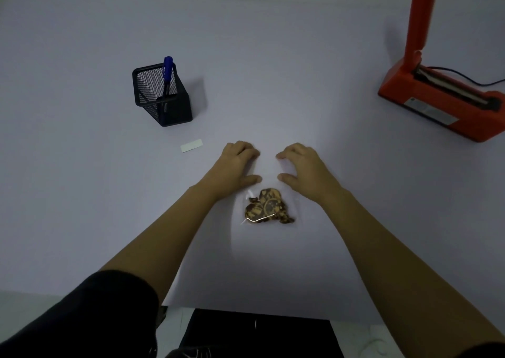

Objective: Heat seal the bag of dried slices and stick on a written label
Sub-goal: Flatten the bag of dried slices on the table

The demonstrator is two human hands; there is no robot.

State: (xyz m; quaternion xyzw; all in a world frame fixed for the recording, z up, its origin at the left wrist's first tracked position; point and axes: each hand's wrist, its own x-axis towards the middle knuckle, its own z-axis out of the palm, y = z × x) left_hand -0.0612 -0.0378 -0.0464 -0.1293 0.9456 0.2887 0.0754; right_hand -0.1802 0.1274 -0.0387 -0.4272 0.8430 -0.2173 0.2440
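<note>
The clear plastic bag of brown dried slices (269,207) lies flat on the pale tabletop (82,166). The slices sit bunched at its near end, likely to keep the far mouth free for sealing. The 2 hands, left hand (236,163) and right hand (303,166), flank that mouth with fingers curled. I cannot tell whether each grip pinches the film or only presses it. The orange heat sealer (437,103) stands well apart.

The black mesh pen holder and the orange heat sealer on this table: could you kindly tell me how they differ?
The square black wire-mesh pen holder stands far left, upright and see-through, with a blue pen in it. The orange heat sealer sits far right, solid-cased and long, its arm raised open and a black cord trailing off. Both rest on the white table, untouched.
</note>
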